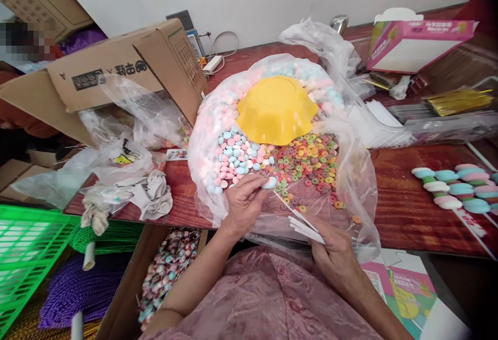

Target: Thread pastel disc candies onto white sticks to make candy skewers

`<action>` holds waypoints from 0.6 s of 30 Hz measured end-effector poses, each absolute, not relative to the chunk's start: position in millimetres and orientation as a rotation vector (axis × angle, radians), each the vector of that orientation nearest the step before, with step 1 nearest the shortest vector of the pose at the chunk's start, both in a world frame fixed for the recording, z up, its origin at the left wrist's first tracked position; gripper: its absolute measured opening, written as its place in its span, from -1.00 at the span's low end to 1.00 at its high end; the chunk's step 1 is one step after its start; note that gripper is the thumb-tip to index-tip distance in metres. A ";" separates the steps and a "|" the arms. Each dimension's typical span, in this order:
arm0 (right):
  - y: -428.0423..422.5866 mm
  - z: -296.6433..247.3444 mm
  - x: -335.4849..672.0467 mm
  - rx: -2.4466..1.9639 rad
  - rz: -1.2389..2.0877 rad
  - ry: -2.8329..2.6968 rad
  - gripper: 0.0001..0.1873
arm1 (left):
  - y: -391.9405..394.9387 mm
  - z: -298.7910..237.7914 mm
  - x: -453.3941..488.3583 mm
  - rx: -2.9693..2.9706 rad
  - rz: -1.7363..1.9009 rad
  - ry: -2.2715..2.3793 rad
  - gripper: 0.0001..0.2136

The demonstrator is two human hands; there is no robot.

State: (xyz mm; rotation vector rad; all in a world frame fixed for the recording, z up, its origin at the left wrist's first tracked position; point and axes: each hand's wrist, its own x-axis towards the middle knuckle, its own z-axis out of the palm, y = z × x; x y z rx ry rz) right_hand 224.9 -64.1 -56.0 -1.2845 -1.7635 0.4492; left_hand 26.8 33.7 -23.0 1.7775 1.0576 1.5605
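My left hand (246,201) pinches a pale blue and white marshmallow (269,182) between thumb and fingertips. In my right hand (336,249) are several white lollipop sticks (305,228), one of them reaching out with its tip close to the marshmallow. Whether that tip has entered it, I cannot tell. Just beyond my hands lie loose pink, blue and white marshmallows (235,155) and, to their right, small colourful gummy rings (311,161). Both heaps rest on a clear plastic bag (360,189). A yellow wavy-edged bowl (276,109) sits upside down on top of the candy.
Finished marshmallow skewers (461,189) lie on the right of the red table (397,215). An open cardboard box (112,78) stands left, beside crumpled cloth (153,194). Below are a green crate (31,257) and wrapped candies (171,272). Another person is partly visible at far left.
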 end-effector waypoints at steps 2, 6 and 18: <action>-63.2 -52.6 223.6 -1.283 0.481 -1.714 -0.50 | 32.5 -23.2 27.4 1.901 1.579 1.048 -0.88; -63.1 -51.6 217.9 -1.280 0.589 -1.608 -0.61 | 31.6 -22.3 29.7 1.931 1.557 1.014 -0.86; -61.4 -57.1 212.4 -1.295 0.642 -1.565 -0.61 | 27.6 -28.1 29.8 2.152 1.420 1.010 -0.75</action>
